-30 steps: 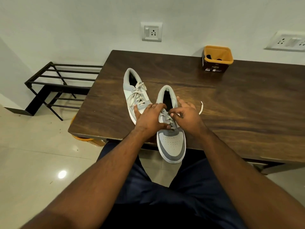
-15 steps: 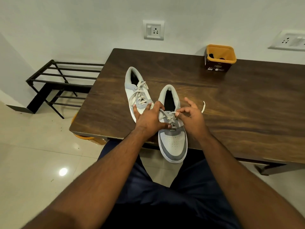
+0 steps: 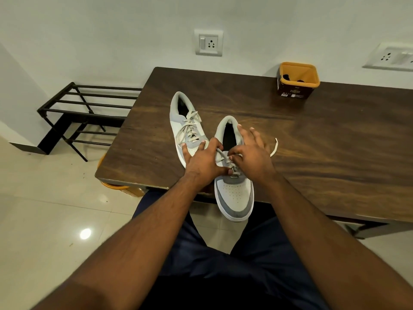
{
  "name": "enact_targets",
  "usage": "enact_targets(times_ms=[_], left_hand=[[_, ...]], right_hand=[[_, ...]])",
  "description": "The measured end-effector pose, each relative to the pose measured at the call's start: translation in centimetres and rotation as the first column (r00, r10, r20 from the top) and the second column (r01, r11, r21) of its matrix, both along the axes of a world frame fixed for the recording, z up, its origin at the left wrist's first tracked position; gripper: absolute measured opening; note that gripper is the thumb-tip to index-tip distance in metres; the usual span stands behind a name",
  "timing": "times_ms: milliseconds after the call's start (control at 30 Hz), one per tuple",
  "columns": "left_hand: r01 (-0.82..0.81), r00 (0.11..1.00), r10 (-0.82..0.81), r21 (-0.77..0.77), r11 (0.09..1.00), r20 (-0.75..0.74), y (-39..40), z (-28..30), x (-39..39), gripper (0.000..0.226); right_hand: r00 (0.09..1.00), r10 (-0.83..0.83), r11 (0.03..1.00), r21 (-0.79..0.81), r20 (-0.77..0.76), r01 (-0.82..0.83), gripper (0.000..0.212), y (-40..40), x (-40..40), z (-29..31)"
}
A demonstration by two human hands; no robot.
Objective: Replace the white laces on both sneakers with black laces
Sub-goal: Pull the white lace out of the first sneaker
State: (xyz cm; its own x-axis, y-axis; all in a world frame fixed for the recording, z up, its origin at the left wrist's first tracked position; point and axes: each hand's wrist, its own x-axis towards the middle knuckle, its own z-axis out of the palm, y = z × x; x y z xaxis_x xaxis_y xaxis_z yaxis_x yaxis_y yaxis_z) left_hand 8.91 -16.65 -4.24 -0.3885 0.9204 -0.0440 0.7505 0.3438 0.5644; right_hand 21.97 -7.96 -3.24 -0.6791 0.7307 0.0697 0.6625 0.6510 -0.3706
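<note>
Near sneaker (image 3: 234,189), toe overhanging the bench (image 3: 335,142) edge: white lace (image 3: 224,156) being unthreaded, right hand (image 3: 252,157) pinching it, left hand (image 3: 204,161) spreading to steady the shoe. Far sneaker (image 3: 185,124) lying alongside, fully laced. Next move is probably drawing the lace out, then fetching black laces, possibly in the yellow tub (image 3: 298,80).
</note>
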Motion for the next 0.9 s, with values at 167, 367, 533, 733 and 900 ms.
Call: enact_targets(times_ms=[167, 367, 533, 733, 900], left_hand=[[-0.004, 1.000, 0.004, 0.002, 1.000, 0.018, -0.1, -0.1, 0.0, 0.059], [-0.006, 1.000, 0.006, 0.011, 1.000, 0.010, -0.1, -0.1, 0.2, 0.059], [-0.010, 1.000, 0.010, 0.007, 1.000, 0.015, -0.2, -0.1, 0.1, 0.059], [0.016, 1.000, -0.016, -0.022, 1.000, 0.016, -0.1, 0.1, -0.1, 0.060], [0.010, 1.000, -0.010, -0.028, 1.000, 0.028, 0.0, 0.0, 0.0, 0.061]], right_hand=[[0.809, -0.354, 0.935, -0.155, -0.469, 0.319, 0.008, -1.0, 1.9, -2.0], [0.938, -0.165, 0.986, -0.017, -0.304, 0.168, 0.035, -0.5, 2.2, -1.3], [0.997, 0.053, 0.997, 0.046, 0.047, -0.056, 0.019, 0.2, 0.0, -0.1], [0.619, -0.564, 0.825, -0.386, -0.546, 0.412, 0.009, 2.5, 1.7, -0.7], [0.838, -0.369, 0.929, -0.145, -0.401, 0.339, 0.034, 1.8, 2.2, -0.2]])
